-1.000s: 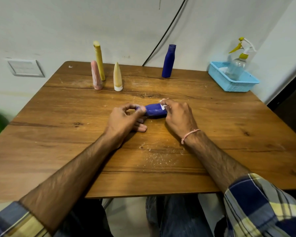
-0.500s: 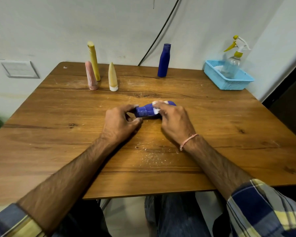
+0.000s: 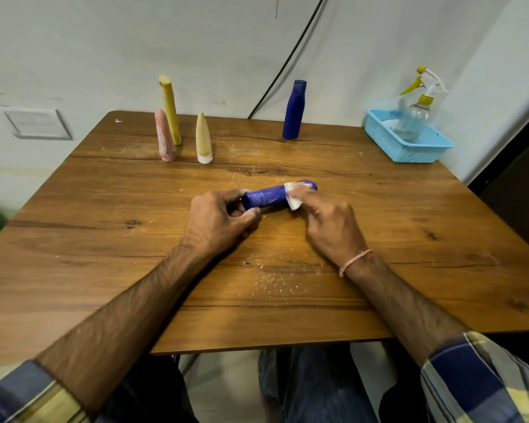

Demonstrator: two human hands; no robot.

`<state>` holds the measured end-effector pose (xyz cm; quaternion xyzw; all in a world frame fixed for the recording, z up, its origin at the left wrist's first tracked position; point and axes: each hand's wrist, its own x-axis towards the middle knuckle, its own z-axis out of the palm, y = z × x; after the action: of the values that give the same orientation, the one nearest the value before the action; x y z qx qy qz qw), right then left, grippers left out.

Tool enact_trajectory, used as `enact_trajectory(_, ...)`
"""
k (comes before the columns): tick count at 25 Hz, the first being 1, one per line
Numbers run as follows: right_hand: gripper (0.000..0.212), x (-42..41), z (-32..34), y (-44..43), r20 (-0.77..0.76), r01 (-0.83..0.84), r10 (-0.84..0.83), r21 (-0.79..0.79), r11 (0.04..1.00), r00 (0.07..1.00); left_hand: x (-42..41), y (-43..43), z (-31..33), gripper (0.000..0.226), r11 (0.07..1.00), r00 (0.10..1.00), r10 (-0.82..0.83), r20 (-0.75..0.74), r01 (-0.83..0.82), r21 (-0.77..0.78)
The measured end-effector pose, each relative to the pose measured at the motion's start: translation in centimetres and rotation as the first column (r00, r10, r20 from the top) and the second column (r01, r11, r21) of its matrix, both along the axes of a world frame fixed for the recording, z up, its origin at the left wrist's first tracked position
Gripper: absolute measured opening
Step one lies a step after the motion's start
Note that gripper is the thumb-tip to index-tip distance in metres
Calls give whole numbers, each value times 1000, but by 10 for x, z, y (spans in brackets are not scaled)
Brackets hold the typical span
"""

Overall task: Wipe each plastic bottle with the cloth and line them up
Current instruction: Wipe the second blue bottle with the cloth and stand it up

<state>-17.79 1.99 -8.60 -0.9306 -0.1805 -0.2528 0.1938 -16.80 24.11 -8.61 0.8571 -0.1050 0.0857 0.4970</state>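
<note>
A blue bottle (image 3: 269,196) lies on its side over the middle of the wooden table (image 3: 104,239). My left hand (image 3: 220,221) grips its left end. My right hand (image 3: 330,224) presses a small white cloth (image 3: 293,195) around the bottle's right part, near its far end. At the back left stand a tall yellow bottle (image 3: 169,108), a pink bottle (image 3: 164,135) and a cream conical bottle (image 3: 203,138). A second blue bottle (image 3: 294,109) stands upright at the back centre.
A light blue basket (image 3: 409,148) sits at the table's back right corner with a clear spray bottle (image 3: 416,114) in it. White crumbs (image 3: 272,279) speckle the table in front of my hands. A black cable (image 3: 287,62) runs down the wall.
My right hand has slid the cloth to the right along the blue bottle, baring more of its body. My left hand keeps its hold on the left end.
</note>
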Motion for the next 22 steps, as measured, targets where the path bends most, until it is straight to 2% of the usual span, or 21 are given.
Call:
enact_trajectory(2,44,8,4,-12,-45,259,-255,126,958,966,0,0,0,41,1000,1000,-22,-10,22,-12)
enact_trajectory(3,44,8,4,-6,-32,259,-257,131,957,966,1,0,-1,40,999,1000,-22,-12,21,-33)
enact_trajectory(6,52,-5,-9,23,51,-69,71,-52,996,996,4,1,-6,36,993,999,-6,-36,2,-121)
enact_trajectory(7,53,-3,-10,19,61,-117,122,-86,989,991,5,1,-8,35,989,999,-9,-51,2,-147)
enact_trajectory(8,53,4,-7,11,66,-67,72,-76,995,995,6,1,-9,34,984,998,-18,-67,5,-176)
enact_trajectory(10,48,17,-1,-1,51,178,-183,78,981,982,7,0,-9,32,976,995,-37,-95,15,-218)
enact_trajectory(11,46,20,0,2,34,233,-239,126,964,971,7,0,-8,31,973,994,-41,-102,17,-228)
enact_trajectory(12,47,18,-1,10,40,194,-199,102,976,979,7,1,-7,29,970,993,-45,-111,17,-242)
enact_trajectory(15,54,6,-12,33,71,-158,167,-114,981,983,8,3,-7,30,956,986,-62,-154,14,-294)
enact_trajectory(16,54,10,-9,29,69,-188,199,-134,973,978,8,4,-8,31,953,984,-68,-167,15,-304)
enact_trajectory(17,52,17,-5,24,78,-130,138,-95,987,987,8,3,-7,34,951,982,-72,-174,15,-310)
enact_trajectory(19,45,22,4,26,46,83,-84,35,996,995,7,1,-5,38,952,985,-56,-162,3,-307)
enact_trajectory(20,44,17,5,36,33,89,-90,40,995,995,6,1,-4,35,956,989,-41,-141,-2,-294)
enact_trajectory(22,47,-1,0,62,15,-116,117,-22,993,993,2,1,-2,25,965,995,-22,-99,-5,-261)
